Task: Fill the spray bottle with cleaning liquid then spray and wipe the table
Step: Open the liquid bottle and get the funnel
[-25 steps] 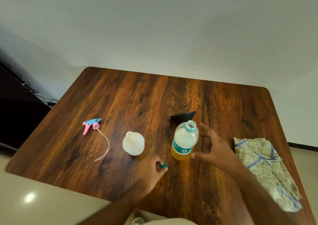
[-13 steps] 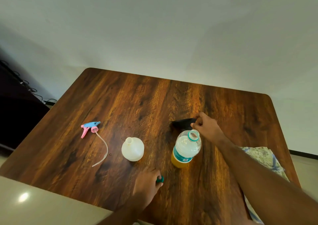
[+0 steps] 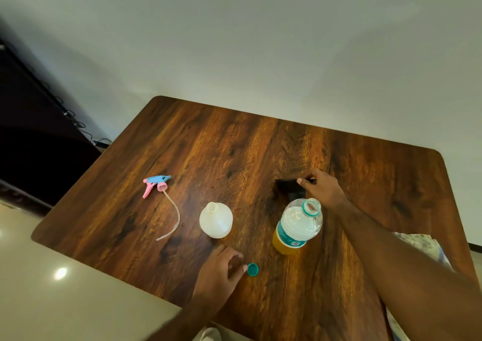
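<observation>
A white spray bottle body (image 3: 216, 222) stands uncapped on the wooden table (image 3: 234, 145). Its pink and blue trigger head (image 3: 156, 184) with a dip tube lies to the left. An open clear bottle (image 3: 297, 227) holding orange liquid stands right of centre. My right hand (image 3: 322, 188) pinches the rim of a black funnel (image 3: 289, 188) just behind that bottle. My left hand (image 3: 217, 275) rests near the front edge with fingers apart, and the teal cap (image 3: 252, 269) lies on the table at its fingertips.
A patterned cloth (image 3: 427, 246) lies at the right edge, mostly hidden by my right forearm. A dark cabinet with cables (image 3: 39, 142) stands to the left of the table. A pale wall is behind.
My right hand reached past the clear bottle and took hold of the black funnel. My left hand lowered the teal cap onto the table and let it go.
</observation>
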Available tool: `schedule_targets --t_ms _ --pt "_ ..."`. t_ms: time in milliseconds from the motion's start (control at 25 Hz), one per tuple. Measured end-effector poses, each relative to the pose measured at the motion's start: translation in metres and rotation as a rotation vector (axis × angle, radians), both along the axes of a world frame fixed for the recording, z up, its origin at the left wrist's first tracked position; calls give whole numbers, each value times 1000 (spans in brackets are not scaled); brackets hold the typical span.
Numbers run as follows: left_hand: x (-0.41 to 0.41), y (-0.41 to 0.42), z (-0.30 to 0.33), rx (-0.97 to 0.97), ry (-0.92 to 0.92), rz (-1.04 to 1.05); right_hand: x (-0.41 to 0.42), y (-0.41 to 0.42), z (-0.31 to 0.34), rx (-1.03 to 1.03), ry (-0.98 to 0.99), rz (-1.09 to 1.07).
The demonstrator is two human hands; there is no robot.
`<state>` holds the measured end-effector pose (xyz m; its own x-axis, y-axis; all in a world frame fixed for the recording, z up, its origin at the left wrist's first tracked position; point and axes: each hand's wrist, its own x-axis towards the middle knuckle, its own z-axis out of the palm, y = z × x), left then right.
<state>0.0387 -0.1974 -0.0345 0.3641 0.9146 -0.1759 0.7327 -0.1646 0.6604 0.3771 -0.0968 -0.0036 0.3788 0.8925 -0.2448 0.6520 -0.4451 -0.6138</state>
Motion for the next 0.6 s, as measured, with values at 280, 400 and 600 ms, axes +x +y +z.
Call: schedule_targets --t_ms 280,400,600 --pt "-18 12 46 59 -182 213 0 -14 48 160 69 -73" --pt "-24 22 64 84 -259 273 -4 -29 103 321 60 -62" --pt "-28 44 92 151 -355 337 -37 -62 188 497 46 -16"
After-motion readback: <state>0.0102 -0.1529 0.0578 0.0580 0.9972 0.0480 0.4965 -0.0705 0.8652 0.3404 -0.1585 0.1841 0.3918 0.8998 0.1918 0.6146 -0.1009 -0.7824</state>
